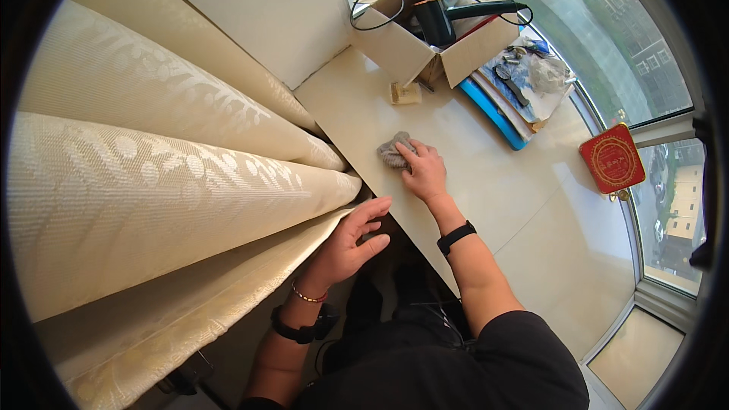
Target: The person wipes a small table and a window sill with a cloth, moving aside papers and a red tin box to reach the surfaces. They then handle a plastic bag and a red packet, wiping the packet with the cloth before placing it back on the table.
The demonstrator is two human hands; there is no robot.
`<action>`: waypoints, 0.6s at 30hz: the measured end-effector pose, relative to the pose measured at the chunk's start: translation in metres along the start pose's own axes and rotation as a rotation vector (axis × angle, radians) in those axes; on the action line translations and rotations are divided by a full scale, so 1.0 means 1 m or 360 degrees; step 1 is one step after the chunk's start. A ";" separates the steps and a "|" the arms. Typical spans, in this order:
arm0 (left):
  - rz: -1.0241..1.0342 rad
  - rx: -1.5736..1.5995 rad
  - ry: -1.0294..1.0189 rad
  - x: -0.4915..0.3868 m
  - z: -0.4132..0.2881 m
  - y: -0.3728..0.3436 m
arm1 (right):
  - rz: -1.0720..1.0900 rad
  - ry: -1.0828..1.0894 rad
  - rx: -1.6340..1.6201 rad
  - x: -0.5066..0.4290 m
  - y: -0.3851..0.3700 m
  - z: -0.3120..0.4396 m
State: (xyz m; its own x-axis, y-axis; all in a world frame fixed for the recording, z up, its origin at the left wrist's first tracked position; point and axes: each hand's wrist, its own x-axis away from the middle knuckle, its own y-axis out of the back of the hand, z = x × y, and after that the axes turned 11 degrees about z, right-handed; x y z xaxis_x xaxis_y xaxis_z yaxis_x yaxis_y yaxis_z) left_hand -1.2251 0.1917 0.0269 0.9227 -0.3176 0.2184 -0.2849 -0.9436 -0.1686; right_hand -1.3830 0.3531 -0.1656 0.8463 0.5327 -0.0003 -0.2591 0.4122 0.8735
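Note:
My right hand (426,171) presses a bunched grey cloth (397,151) onto the pale windowsill counter (484,182), near its left edge. Some of the cloth lies under my fingers. Lower left, my left hand (356,239) is raised beside the cream patterned curtain (199,199), fingers apart, holding nothing. Its fingertips are by the curtain's edge; whether they touch it I cannot tell. A small cream packet (405,93) lies on the counter beyond the cloth.
An open cardboard box (393,51) at the back holds a dark hair dryer (438,20) with a looped cord. Beside it, a wristwatch (511,85) lies on stacked papers and a blue folder (492,117). A red tin (613,158) stands by the window.

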 end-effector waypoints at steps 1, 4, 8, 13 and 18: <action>-0.0036 0.0078 -0.0022 -0.012 0.005 0.003 | -0.0047 -0.0086 -0.0050 -0.007 0.003 -0.007; -0.0269 0.0002 0.0099 -0.070 0.031 0.012 | -0.0416 -0.0939 0.0029 -0.028 0.017 -0.033; -0.0461 -0.0840 0.0043 -0.177 0.067 0.042 | -0.0374 -0.0970 0.0221 -0.048 0.030 -0.057; -0.0575 -0.1794 0.0475 -0.290 0.082 0.080 | -0.0435 -0.0647 0.0294 -0.034 0.028 -0.068; -0.0265 -0.1975 0.0610 -0.326 0.093 0.099 | -0.0546 -0.0562 0.0267 -0.031 0.022 -0.074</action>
State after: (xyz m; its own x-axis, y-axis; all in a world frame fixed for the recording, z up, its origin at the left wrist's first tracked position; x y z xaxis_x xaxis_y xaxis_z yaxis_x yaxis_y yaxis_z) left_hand -1.5296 0.2101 -0.1503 0.8965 -0.0015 0.4430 -0.4129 -0.3653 0.8343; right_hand -1.4496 0.4001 -0.1826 0.9825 0.0939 -0.1610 0.1142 0.3795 0.9181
